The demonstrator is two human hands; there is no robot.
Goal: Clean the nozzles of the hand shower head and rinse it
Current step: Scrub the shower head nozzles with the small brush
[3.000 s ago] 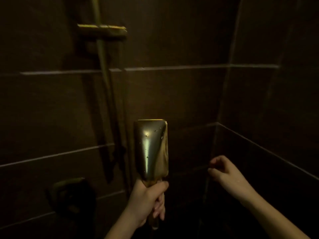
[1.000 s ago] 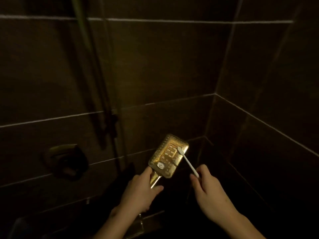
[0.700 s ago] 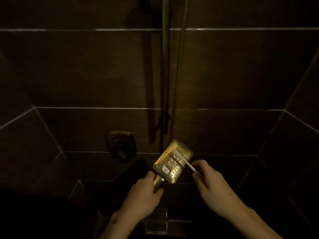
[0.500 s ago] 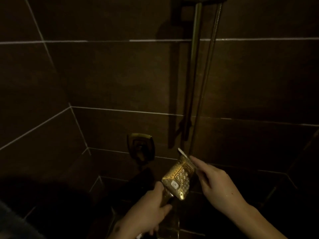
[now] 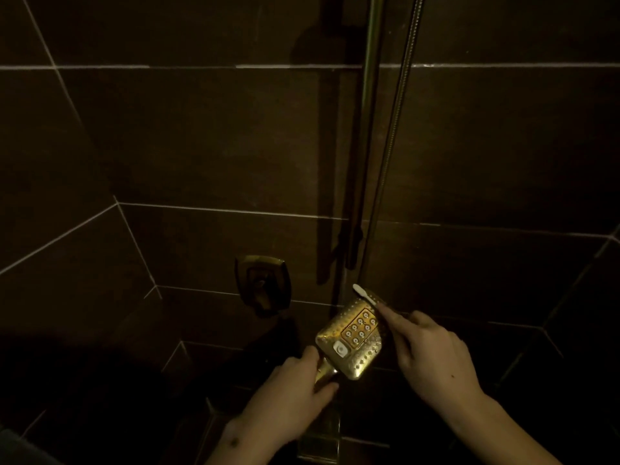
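Observation:
A gold, rectangular hand shower head (image 5: 352, 344) faces up toward me, its nozzle face with a raised panel and a white button showing. My left hand (image 5: 288, 397) grips its handle from below. My right hand (image 5: 432, 354) holds a small white toothbrush (image 5: 364, 294), whose bristle end lies at the far top edge of the shower head. The brush's handle is mostly hidden by my fingers.
Dark brown tiled walls surround the stall. A gold riser pipe (image 5: 370, 95) and a metal hose (image 5: 399, 129) run down the back wall just above the shower head. A gold mixer valve (image 5: 263, 283) sits on the wall to the left. The floor is dark.
Three seconds ago my right hand was empty and the head's back faced me. Now the nozzle face is turned up, the toothbrush has moved to its far edge, and the view has shifted left.

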